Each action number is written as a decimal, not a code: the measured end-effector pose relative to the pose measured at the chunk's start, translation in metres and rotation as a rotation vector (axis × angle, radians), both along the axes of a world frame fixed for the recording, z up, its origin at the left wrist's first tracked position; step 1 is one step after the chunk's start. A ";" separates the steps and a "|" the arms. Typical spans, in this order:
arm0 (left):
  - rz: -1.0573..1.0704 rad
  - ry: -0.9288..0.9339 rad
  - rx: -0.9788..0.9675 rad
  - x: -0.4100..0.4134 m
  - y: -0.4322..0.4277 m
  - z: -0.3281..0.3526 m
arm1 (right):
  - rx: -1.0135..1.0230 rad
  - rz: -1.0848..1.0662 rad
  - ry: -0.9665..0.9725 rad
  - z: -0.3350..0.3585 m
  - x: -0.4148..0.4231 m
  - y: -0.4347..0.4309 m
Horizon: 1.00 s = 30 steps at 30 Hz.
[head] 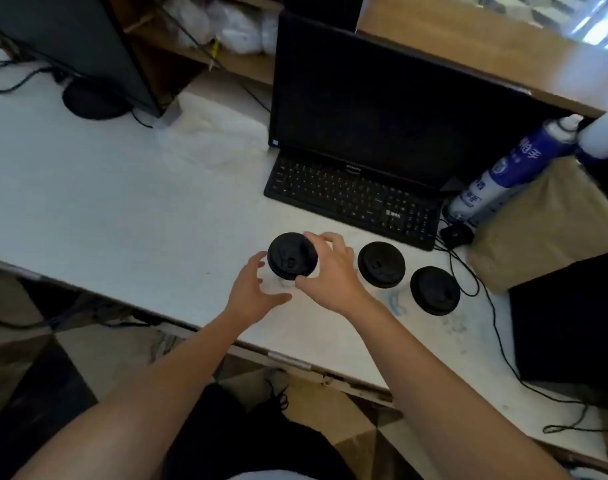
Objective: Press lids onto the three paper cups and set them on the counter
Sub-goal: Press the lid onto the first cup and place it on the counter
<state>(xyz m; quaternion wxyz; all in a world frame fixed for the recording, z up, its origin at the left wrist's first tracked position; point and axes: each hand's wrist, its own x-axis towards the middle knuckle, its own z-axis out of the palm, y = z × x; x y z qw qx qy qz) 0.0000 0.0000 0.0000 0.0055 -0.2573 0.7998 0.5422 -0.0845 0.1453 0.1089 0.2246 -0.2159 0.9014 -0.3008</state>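
Three paper cups with black lids stand in a row on the white counter [129,209], seen from above. The left lidded cup [290,256] sits between my hands. My right hand [326,268] curls around its right rim, fingers touching the lid. Beside the cup's left wall is my left hand [257,289], fingers apart, close to the wall; contact cannot be told. The middle lidded cup [381,264] and the right lidded cup [434,289] stand untouched to the right, their white walls mostly hidden under the lids.
A black keyboard [351,199] and monitor [382,105] stand just behind the cups. Blue-and-white spray cans [496,174] lean at the right, with a black box [572,327] and cables [496,327] nearby. A second monitor's base [91,98] is at far left.
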 end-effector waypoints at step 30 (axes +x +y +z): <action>-0.001 0.259 0.141 -0.033 -0.006 -0.016 | 0.109 0.437 0.157 0.030 -0.052 -0.033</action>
